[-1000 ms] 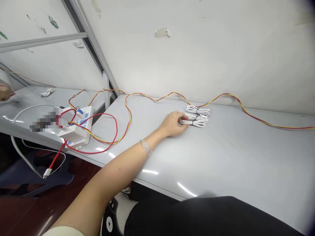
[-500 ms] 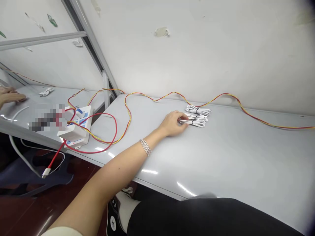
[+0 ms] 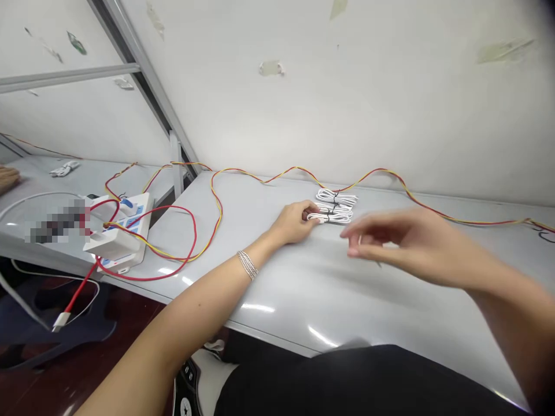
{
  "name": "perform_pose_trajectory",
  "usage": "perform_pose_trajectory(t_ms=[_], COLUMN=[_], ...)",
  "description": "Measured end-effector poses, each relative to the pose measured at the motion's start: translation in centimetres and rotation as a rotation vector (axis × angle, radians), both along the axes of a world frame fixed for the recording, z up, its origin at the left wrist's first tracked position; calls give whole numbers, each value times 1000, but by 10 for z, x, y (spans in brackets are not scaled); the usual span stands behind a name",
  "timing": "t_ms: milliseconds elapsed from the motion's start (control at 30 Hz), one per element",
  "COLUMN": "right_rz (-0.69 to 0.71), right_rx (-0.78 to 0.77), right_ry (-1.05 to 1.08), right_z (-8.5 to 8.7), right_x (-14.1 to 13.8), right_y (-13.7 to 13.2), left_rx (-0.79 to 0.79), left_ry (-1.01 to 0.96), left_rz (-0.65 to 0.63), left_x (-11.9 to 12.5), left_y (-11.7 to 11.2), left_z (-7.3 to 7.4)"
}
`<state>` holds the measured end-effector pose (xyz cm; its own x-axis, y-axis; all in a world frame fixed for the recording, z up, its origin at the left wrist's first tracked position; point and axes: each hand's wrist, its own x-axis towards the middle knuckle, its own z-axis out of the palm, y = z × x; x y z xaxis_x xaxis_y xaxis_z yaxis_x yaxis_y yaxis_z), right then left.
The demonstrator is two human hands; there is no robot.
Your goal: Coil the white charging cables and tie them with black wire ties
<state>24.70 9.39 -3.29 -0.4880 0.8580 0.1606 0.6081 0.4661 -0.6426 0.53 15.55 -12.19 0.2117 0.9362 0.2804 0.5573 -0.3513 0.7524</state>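
Observation:
White cable bundles (image 3: pixel 336 198), tied round the middle with dark ties, lie in a row on the grey table (image 3: pixel 277 289) close to the wall. My left hand (image 3: pixel 296 222) rests on the table, with thumb and fingers closed on the left end of the nearest white cable bundle (image 3: pixel 336 217). To the right of the bundles my right hand (image 3: pixel 403 242) is held above the table, blurred by motion. Its thumb and fingers are apart, and no object shows between them.
A twisted red and yellow wire (image 3: pixel 295 169) runs along the wall. To the left is a white power strip (image 3: pixel 141 222) with plugs and a red cable loop (image 3: pixel 195 222). Another person's hand (image 3: pixel 7 178) shows at the far left, near another white cable (image 3: pixel 65 169).
My right hand has come into view from the right, towards the bundles. My left hand keeps its hold on the nearest bundle. The view has shifted slightly to the right.

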Motion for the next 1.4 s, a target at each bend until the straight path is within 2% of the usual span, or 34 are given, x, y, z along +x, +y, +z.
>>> perform_pose_trajectory(t_ms=[67,133,233,333,633,833,1200,1300,1400], right_rz=[-76,-104,-127,-166,-161,-129,-190,-200,-208], right_rx=[102,186,210,214,192,141,36,24,36], right_ry=[-89,-138,-101,-90,-123,-178,-143,-165,-185], right_z=[-12,-33,-64,-77,-73,-70,-68,-69,-70], right_x=[-24,-35,-34,-28,-28,-28,-31,-32,-33], right_y=[38,62,72,66,66,63,61,61,60], left_rx=[-4,-9,-10,-10,-5,-16,-43,-11,49], left_ry=[5,11,6,0,-3,3,-13,-19,9], left_rz=[5,5,0,-2,-85,-29,-16,-22,24], left_x=[0,0,0,0,-5,-3,-5,-5,-5], left_y=[0,1,3,3,2,1,2,1,0], left_z=[0,0,-1,-1,0,1,-1,0,2])
